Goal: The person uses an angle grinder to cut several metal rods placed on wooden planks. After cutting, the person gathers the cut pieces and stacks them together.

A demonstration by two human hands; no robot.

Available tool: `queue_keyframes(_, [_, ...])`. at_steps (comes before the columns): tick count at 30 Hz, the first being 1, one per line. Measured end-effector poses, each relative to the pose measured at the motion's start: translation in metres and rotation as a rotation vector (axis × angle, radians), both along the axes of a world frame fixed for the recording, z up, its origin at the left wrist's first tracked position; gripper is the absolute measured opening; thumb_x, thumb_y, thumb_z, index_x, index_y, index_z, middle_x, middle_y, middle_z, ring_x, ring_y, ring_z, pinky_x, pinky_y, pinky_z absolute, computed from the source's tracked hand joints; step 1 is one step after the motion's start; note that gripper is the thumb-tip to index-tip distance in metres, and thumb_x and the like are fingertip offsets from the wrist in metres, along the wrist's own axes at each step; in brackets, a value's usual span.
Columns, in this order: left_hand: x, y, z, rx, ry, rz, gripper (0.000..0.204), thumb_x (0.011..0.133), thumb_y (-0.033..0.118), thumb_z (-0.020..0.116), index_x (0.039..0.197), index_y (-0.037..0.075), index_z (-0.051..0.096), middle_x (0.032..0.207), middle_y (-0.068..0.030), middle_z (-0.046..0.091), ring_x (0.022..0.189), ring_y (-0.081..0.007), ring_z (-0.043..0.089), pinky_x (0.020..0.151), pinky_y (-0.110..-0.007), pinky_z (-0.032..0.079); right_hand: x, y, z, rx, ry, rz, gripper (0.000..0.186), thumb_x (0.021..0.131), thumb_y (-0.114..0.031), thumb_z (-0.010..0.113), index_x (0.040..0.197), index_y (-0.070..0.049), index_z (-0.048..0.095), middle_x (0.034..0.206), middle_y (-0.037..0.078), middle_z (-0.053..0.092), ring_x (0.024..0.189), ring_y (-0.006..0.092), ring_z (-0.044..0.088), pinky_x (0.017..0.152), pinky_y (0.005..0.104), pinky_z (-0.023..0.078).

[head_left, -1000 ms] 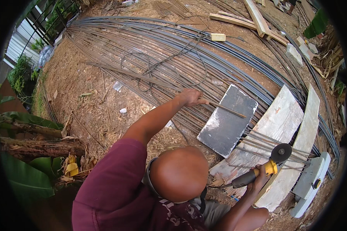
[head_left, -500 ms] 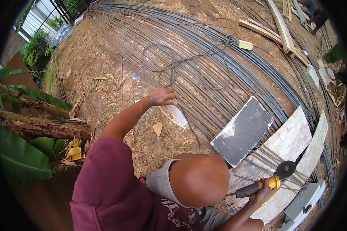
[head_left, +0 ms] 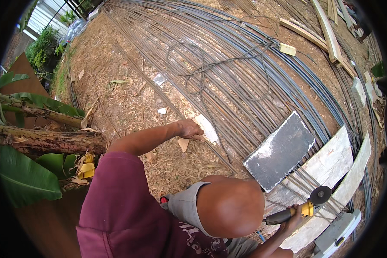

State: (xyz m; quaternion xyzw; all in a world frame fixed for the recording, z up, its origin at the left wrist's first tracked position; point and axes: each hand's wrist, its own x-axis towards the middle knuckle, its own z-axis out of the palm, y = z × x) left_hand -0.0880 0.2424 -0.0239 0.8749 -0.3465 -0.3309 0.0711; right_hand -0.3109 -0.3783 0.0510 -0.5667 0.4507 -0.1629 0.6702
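My left hand (head_left: 190, 129) is closed round a thin rusty steel bar (head_left: 218, 150) at the left edge of a long spread of rebar (head_left: 245, 94), beside a pale white scrap (head_left: 206, 124). My right hand (head_left: 292, 219) grips a yellow-and-black angle grinder (head_left: 307, 207), its dark disc over pale boards (head_left: 335, 159) at lower right. A dark, white-edged panel (head_left: 279, 148) lies on the bars, above and left of the grinder. My bent bare knee (head_left: 230, 204) fills the lower middle.
Timber (head_left: 329, 32) and a small pale block (head_left: 288, 48) lie at upper right, where a partly hidden dark figure (head_left: 361, 30) shows. A grey object (head_left: 335, 232) sits at lower right. Banana trunks (head_left: 47, 142) and leaves (head_left: 28, 176) border the left; a corrugated wall (head_left: 47, 21) stands behind.
My left hand has moved left and lower, taking the bar off the dark panel to its near left side. The view has shifted, and the grinder stays in my right hand.
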Motion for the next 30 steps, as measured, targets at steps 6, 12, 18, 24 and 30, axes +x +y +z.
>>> queue_keyframes(6, [-0.027,0.0,-0.02,0.059,-0.301,0.114,0.052,0.104,0.065,0.049,0.121,0.017,0.061,0.113,-0.0135,0.062,0.113,-0.0315,0.061,0.105,-0.048,0.045,0.011,-0.001,-0.001,-0.02,-0.023,0.03,0.021,0.096,-0.021,0.074,0.095,-0.003,0.066,0.084,0.008,0.066,0.072,0.0208,0.068,0.066,0.0326,0.057])
queue_keyframes(12, [-0.004,0.092,-0.007,0.208,-0.515,0.174,0.05,0.104,0.063,0.048,0.128,0.02,0.058,0.119,-0.0132,0.059,0.121,-0.0308,0.059,0.112,-0.048,0.042,0.026,0.003,0.002,-0.01,-0.049,0.045,0.019,0.095,-0.02,0.075,0.098,-0.004,0.065,0.085,0.008,0.066,0.072,0.0208,0.068,0.066,0.0327,0.057])
queue_keyframes(18, [0.054,0.239,0.035,0.416,-0.536,0.489,0.041,0.107,0.049,0.056,0.136,0.02,0.059,0.134,-0.0079,0.062,0.135,-0.0317,0.057,0.114,-0.053,0.046,0.026,0.024,0.018,0.018,-0.06,0.055,0.039,0.09,-0.001,0.07,0.125,0.0,0.055,0.087,0.008,0.063,0.071,0.0189,0.064,0.064,0.032,0.058])
queue_keyframes(24, [0.102,0.267,0.057,0.84,-0.652,0.654,0.044,0.103,0.024,0.062,0.147,0.017,0.06,0.159,-0.0202,0.049,0.145,-0.0407,0.051,0.108,-0.049,0.053,0.02,0.038,0.034,-0.021,-0.003,-0.006,0.026,0.088,-0.001,0.072,0.11,0.003,0.059,0.084,0.011,0.068,0.066,0.0216,0.069,0.063,0.0352,0.058])
queue_keyframes(30, [0.078,0.008,0.08,-0.56,-0.274,0.754,0.021,0.106,0.024,0.07,0.102,0.004,0.073,0.087,-0.0075,0.073,0.075,-0.0157,0.065,0.069,-0.035,0.054,0.032,0.046,0.038,0.092,-0.039,-0.11,0.017,0.087,-0.005,0.073,0.099,0.003,0.063,0.082,0.012,0.068,0.065,0.0233,0.071,0.059,0.0369,0.06])
